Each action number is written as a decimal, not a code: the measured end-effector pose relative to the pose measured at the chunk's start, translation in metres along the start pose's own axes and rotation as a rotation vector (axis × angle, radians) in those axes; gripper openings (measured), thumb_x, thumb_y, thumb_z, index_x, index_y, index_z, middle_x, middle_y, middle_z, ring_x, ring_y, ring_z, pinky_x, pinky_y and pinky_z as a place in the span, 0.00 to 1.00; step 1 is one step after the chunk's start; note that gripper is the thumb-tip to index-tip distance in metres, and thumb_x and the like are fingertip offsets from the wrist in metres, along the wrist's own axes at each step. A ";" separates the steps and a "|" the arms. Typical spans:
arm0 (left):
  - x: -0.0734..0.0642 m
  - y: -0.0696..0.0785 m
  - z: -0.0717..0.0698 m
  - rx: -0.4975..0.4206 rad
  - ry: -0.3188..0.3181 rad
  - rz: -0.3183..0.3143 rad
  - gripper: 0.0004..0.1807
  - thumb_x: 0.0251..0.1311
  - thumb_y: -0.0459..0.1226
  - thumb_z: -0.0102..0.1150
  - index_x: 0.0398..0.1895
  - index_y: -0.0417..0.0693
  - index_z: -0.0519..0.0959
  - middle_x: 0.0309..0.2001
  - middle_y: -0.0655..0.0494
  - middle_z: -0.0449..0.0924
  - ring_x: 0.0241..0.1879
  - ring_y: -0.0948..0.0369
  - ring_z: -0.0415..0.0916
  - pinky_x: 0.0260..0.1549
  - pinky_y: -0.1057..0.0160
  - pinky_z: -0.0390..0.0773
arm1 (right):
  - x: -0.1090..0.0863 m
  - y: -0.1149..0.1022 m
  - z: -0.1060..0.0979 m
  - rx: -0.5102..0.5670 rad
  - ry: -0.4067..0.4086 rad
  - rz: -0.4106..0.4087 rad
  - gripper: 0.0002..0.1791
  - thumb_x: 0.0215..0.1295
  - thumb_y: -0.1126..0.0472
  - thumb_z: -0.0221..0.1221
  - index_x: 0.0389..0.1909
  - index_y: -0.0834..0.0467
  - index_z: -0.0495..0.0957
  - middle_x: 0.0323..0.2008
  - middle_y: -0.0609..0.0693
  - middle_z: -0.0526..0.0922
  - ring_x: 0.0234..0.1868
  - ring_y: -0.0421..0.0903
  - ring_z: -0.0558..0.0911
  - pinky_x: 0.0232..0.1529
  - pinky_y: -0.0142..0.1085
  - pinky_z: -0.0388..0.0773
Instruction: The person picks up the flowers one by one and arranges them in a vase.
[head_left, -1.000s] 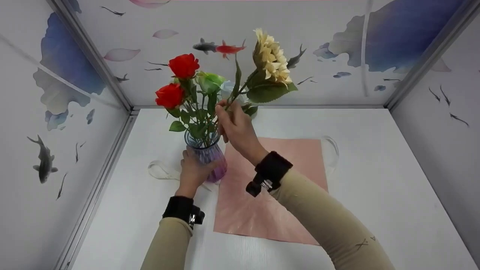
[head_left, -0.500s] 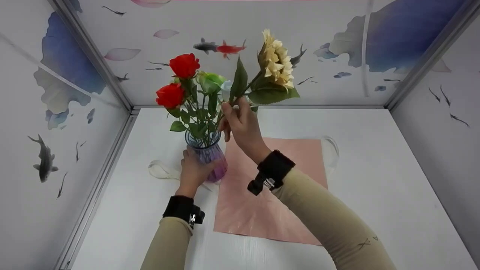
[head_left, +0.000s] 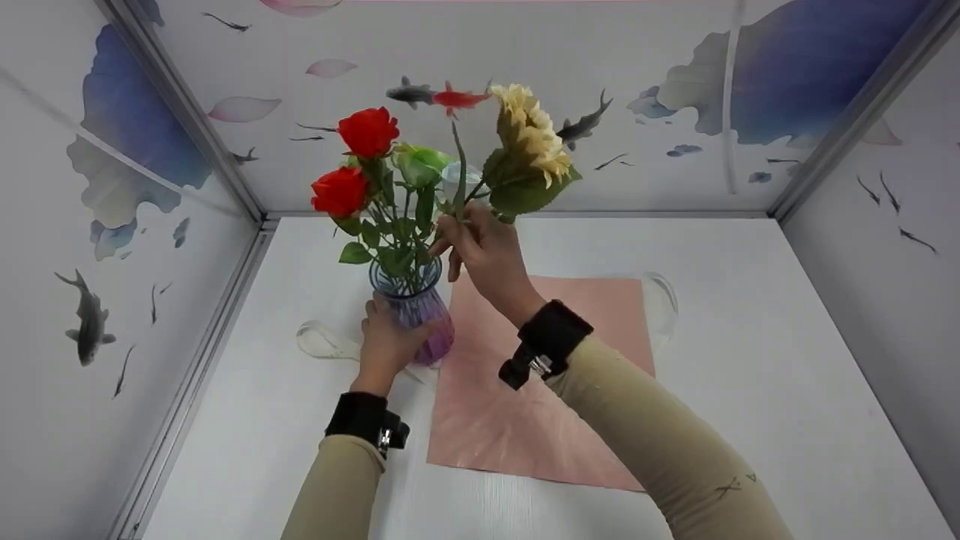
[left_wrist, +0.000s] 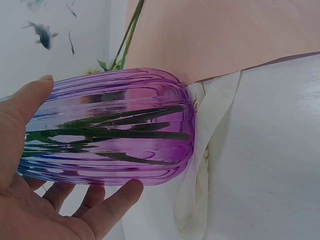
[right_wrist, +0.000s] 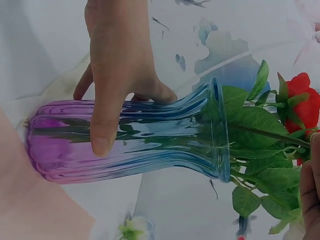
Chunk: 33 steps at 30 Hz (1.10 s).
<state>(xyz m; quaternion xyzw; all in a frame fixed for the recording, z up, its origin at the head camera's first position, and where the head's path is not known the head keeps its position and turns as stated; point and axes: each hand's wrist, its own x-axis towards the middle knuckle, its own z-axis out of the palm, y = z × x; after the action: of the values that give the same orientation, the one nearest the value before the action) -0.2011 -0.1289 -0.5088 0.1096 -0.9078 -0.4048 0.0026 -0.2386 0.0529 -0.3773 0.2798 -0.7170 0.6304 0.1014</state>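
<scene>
My left hand (head_left: 384, 341) grips the ribbed glass vase (right_wrist: 170, 137), blue at the rim and purple at the base, thumb on one side and fingers on the other. The vase stands upright; several cut stems (left_wrist: 150, 134) show through its glass. Two red roses (head_left: 367, 133) and a green-yellow rose (head_left: 420, 166) rise from it. My right hand (head_left: 491, 259) pinches the stem of a cream sunflower (head_left: 531, 142) just below its leaves, to the right of the roses and above the vase rim. The lower end of that stem is hidden behind the hand.
A pink sheet (head_left: 540, 420) lies on the white table (head_left: 750, 360) right of the vase, with a white strap loop (head_left: 664, 304) at its right edge and another strap (head_left: 322, 341) left of the vase. Behind the right hand is a pale bluish-white flower (head_left: 459, 176). Printed panels wall the table.
The sunflower first shifts slightly right, then comes down and left as my right hand turns it. My left hand and the vase stay put.
</scene>
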 end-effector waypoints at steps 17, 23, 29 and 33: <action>-0.002 0.002 -0.002 -0.017 -0.015 -0.028 0.66 0.52 0.57 0.73 0.79 0.35 0.42 0.69 0.33 0.56 0.68 0.34 0.59 0.66 0.37 0.67 | -0.008 0.026 -0.003 -0.233 -0.009 0.048 0.16 0.76 0.55 0.58 0.27 0.58 0.80 0.19 0.49 0.80 0.17 0.49 0.79 0.20 0.33 0.72; -0.002 0.002 -0.003 -0.020 -0.024 -0.029 0.64 0.54 0.57 0.71 0.79 0.36 0.41 0.69 0.34 0.56 0.68 0.36 0.59 0.67 0.38 0.67 | -0.010 0.031 -0.002 -0.269 -0.008 0.080 0.20 0.75 0.55 0.59 0.22 0.60 0.80 0.17 0.55 0.80 0.16 0.47 0.78 0.19 0.32 0.72; -0.001 0.002 -0.002 -0.021 -0.022 -0.027 0.66 0.53 0.57 0.72 0.80 0.36 0.40 0.70 0.34 0.56 0.69 0.36 0.59 0.67 0.38 0.66 | -0.014 0.038 0.000 -0.260 0.005 0.138 0.20 0.75 0.56 0.60 0.19 0.56 0.79 0.15 0.46 0.78 0.15 0.48 0.78 0.18 0.33 0.71; -0.001 0.002 -0.002 -0.015 -0.020 -0.024 0.66 0.52 0.58 0.72 0.80 0.36 0.40 0.70 0.34 0.56 0.68 0.36 0.59 0.66 0.38 0.66 | -0.015 0.040 0.002 -0.215 0.016 0.139 0.21 0.74 0.57 0.60 0.18 0.57 0.80 0.14 0.46 0.78 0.13 0.49 0.77 0.17 0.33 0.72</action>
<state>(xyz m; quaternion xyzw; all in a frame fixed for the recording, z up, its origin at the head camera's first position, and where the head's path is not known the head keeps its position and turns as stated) -0.2000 -0.1293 -0.5058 0.1166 -0.9034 -0.4126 -0.0104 -0.2473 0.0568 -0.4192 0.2119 -0.7973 0.5575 0.0928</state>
